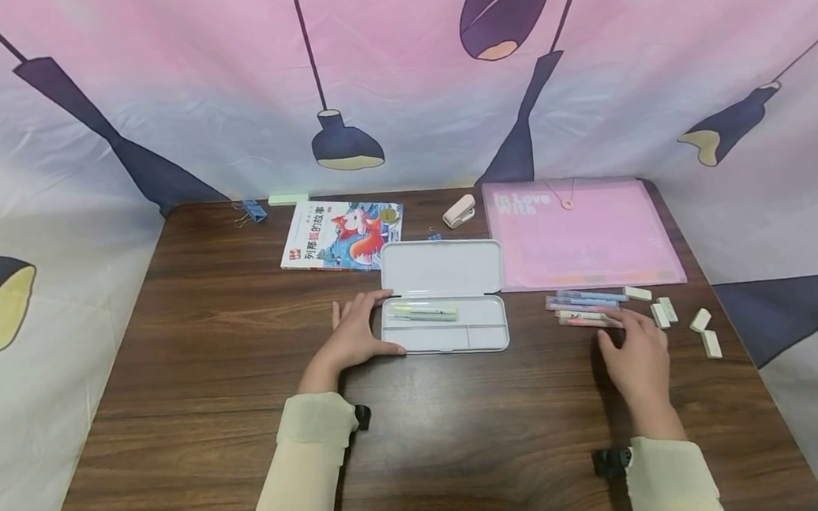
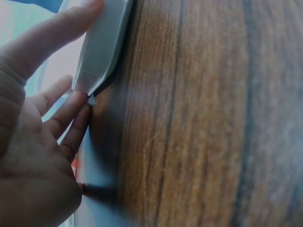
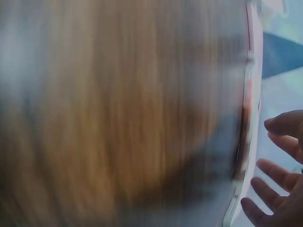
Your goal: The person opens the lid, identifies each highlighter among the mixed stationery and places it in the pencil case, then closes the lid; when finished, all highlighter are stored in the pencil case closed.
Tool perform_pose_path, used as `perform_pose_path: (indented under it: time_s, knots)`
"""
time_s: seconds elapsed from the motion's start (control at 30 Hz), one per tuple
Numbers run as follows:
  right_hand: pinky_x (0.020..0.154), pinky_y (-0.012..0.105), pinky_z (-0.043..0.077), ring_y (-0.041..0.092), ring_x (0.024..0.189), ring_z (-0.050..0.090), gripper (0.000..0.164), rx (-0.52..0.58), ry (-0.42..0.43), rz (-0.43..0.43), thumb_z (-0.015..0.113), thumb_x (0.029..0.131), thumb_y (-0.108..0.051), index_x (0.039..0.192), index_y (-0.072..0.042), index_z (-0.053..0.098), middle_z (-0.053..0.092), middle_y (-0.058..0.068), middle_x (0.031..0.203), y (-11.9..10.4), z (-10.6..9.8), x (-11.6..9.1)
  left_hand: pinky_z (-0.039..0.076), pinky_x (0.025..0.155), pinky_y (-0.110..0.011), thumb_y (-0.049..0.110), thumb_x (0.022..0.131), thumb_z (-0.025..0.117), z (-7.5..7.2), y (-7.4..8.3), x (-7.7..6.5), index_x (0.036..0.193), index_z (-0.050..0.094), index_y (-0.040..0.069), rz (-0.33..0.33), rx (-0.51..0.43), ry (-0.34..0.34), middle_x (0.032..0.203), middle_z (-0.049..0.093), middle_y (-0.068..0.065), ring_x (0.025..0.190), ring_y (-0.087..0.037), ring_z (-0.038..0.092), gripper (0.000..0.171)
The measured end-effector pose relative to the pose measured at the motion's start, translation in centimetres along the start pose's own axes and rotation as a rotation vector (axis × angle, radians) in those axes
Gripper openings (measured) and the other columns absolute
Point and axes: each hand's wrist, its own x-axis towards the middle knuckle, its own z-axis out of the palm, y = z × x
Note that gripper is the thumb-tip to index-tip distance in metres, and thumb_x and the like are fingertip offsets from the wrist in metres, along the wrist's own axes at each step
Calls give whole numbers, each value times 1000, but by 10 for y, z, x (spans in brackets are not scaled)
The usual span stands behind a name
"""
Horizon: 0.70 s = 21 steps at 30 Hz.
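Note:
An open white pencil case (image 1: 488, 337) lies on the table with its lid (image 1: 442, 268) tipped back. In its long upper compartment are yellow-green and grey-green highlighters (image 1: 426, 314). My left hand (image 1: 353, 335) holds the case by its left end, thumb at the front edge and fingers toward the hinge; the left wrist view shows the case corner (image 2: 102, 52) between them. My right hand (image 1: 640, 354) hovers over the near side of a row of pens (image 1: 583, 306), blue, purple and pinkish. Its fingers (image 3: 270, 191) look spread and loose in the right wrist view, with nothing between them.
Several white erasers (image 1: 661, 315) lie right of the pens. Behind are a pink document folder (image 1: 586, 235), a pale pink stapler (image 1: 459, 211), a fox storybook (image 1: 343, 235), a blue binder clip (image 1: 254, 211) and a pale green block (image 1: 289, 199). A printed cloth hangs behind the table.

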Motion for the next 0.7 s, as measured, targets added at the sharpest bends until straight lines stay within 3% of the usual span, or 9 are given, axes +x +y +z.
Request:
perform_pose_path:
  time_s: [0.17,0.37,0.47,0.7]
  knots:
    - [95,59,24,46,123,24,44,-20,-53,55,52,90,-21,130,-6,45,33,24,135,11,-7,2,-12,103,-54,48,57,81,0,2,-1,136,34,26,-7,20,3,132,40,-3,127,-24,27,94]
    - [86,63,19,49,119,26,44,-47,-108,101,52,90,-24,132,-9,43,35,25,133,16,-9,-1,-12,102,-58,47,57,81,-1,5,-3,136,35,24,-17,24,0,142,31,-9,132,-27,20,94]
    - [85,64,15,49,116,30,42,-53,-111,117,53,90,-22,129,-10,46,36,25,131,17,-9,-3,-13,100,-59,47,58,81,0,6,-4,137,35,25,-24,27,-2,146,25,-11,135,-28,16,94]
    - [89,64,12,44,107,40,35,-51,-90,140,56,87,-15,121,-8,56,45,22,120,21,-8,-9,-15,97,-63,48,57,80,0,9,-5,137,35,27,-45,63,-1,146,25,-9,135,-26,16,94]
